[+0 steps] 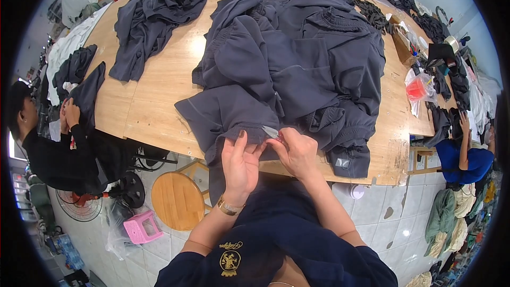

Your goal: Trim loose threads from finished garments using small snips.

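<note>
Left hand (pixel 239 167) closed on the gathered edge of a dark grey garment (pixel 220 109); right hand (pixel 300 151) clamped round small snips (pixel 270 131), pale blades angled leftward over that edge. Whether the blades are parted: cannot tell.

Method (judgement): hold the edge pinched taut, lay the blades nearly flat to the cloth, work in short nips, tips clear of the gathers and the left fingertips; a point dug in could nick the fabric.

Position: garment at the near edge of the bench (pixel 151 111), its held edge between the two hands, its body spreading beyond them. Pile of dark garments (pixel 340 58) beyond and rightward, reaching toward the far edge.
</note>
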Available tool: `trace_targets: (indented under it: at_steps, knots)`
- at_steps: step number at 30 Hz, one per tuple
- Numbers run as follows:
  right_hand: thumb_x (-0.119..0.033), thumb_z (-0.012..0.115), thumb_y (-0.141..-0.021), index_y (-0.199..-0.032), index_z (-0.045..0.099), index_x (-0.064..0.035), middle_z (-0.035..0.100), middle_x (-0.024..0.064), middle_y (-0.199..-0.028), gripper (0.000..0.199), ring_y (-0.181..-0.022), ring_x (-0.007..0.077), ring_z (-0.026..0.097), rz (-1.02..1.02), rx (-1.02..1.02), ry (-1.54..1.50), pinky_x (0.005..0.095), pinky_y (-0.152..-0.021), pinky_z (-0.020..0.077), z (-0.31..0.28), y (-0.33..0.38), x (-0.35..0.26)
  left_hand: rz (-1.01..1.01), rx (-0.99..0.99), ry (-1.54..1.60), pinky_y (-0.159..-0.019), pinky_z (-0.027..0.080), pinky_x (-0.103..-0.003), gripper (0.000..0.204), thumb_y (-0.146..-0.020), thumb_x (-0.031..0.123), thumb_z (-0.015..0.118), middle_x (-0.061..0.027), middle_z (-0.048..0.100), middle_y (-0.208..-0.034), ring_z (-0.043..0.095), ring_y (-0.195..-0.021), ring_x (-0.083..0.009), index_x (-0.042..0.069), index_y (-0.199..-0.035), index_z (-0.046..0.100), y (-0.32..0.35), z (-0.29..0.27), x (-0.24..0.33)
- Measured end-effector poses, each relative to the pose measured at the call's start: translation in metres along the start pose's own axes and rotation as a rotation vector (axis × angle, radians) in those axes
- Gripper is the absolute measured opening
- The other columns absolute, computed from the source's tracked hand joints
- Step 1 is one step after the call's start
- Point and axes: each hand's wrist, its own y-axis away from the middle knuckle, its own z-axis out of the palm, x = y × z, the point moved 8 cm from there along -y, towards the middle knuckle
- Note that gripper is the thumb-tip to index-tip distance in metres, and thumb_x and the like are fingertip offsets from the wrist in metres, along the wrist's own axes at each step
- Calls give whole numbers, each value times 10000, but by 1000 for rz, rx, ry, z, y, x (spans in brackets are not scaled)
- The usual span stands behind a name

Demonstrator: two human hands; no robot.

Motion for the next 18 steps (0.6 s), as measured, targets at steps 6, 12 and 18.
trace_targets:
  at_steps: [6, 12, 18]
  knots:
    - [-272, 700, -764, -778, 560, -34, 543, 79, -634, 276, -514, 248, 553, 5, 8, 3, 316, -474, 410, 0, -3, -1, -4, 0, -10, -896, 468, -395, 187, -950, 163, 461, -74, 577, -1118, 563, -1044, -195, 78, -1112, 500, 1, 2, 0]
    - [-256, 698, -768, -783, 559, -36, 545, 83, -629, 261, -514, 248, 553, 30, 14, -5, 314, -480, 413, 1, 0, 4, -9, 18, -4, -909, 464, -409, 186, -949, 160, 462, -70, 577, -1121, 561, -1054, -191, 80, -1113, 498, 1, 2, -1]
    - [-242, 699, -769, -791, 561, -34, 542, 86, -623, 251, -509, 254, 551, 28, 22, -40, 316, -474, 413, 0, -3, 2, -7, 4, -10, -913, 464, -410, 194, -948, 159, 465, -68, 576, -1122, 561, -1052, -186, 78, -1122, 497, 1, 1, -1]
